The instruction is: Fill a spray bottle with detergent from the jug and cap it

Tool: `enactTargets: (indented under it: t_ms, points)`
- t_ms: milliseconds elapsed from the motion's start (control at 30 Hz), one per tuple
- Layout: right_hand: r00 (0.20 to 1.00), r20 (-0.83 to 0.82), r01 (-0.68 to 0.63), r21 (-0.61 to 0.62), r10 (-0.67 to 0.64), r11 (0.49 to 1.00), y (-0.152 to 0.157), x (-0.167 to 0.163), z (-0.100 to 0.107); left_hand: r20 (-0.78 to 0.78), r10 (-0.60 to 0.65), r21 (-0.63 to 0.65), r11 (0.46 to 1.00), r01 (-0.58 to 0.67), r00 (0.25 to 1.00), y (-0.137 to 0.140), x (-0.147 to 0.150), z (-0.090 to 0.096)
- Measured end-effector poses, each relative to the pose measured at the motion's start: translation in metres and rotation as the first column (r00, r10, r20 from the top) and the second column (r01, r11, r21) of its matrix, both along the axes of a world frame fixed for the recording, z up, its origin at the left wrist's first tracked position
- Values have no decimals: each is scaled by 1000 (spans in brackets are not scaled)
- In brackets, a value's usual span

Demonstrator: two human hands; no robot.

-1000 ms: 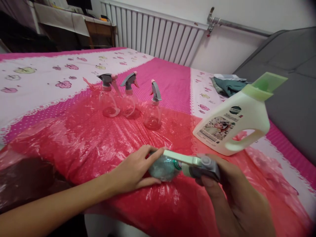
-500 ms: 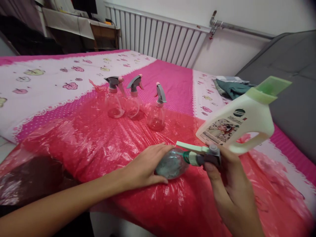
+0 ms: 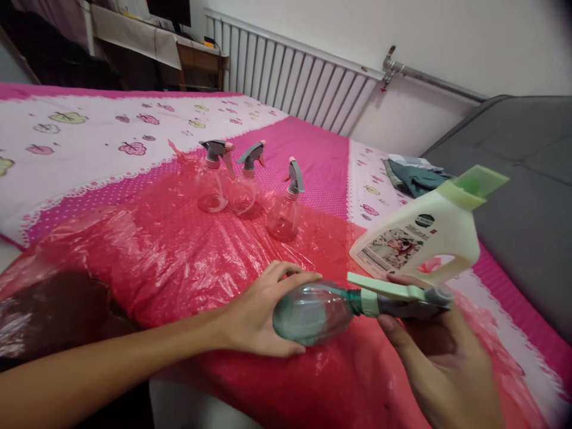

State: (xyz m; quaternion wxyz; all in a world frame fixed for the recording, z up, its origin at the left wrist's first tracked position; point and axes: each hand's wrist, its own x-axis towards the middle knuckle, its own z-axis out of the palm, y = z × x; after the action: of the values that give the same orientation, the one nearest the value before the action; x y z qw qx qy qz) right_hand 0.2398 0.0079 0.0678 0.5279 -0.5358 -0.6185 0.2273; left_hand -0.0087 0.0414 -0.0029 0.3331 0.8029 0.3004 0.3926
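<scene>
Here, left hand (image 3: 258, 314) to right hand (image 3: 447, 381), a spray bottle (image 3: 319, 313) lies sideways over red plastic (image 3: 187, 250).
Left forearm (image 3: 134, 363) slanting in low, thumb and fingers clasp its base; right thumb and fingers pinch its gray spray head (image 3: 417, 305).

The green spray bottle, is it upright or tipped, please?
Tipped: the green spray bottle is held sideways, its base at the left hand, its trigger head in the right hand.

The white jug (image 3: 447, 229) on the right has a label (image 3: 395, 247) that seems to say "SilkGarden". The other words on it are too blurry to read.
</scene>
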Motion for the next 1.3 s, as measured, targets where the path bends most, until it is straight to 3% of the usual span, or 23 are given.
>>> enactTargets:
  t_ms: [200,400,600,767,1133,1300]
  points:
    - [997,-74,-8,-41,5,999,-3,13,1,52,-92,-80,992,96,994,-5,-3,8]
    - [972,-77,-229,-85,223,970,0,15,5,95,-147,-168,973,162,985,-7,-6,8]
    - [989,-118,-98,-73,89,993,-2,10,5,205,-145,-238,952,193,968,-12,-1,5]
    - [992,-95,-92,-125,81,988,-7,1,1,185,-127,-258,951,172,975,-19,4,9]
    - [944,-269,-229,-125,189,965,4,4,-19,360,-91,-343,913,222,928,-21,5,3]
    - [974,-199,-148,-189,110,971,-3,0,-18,319,-89,-284,941,184,944,-24,9,1]
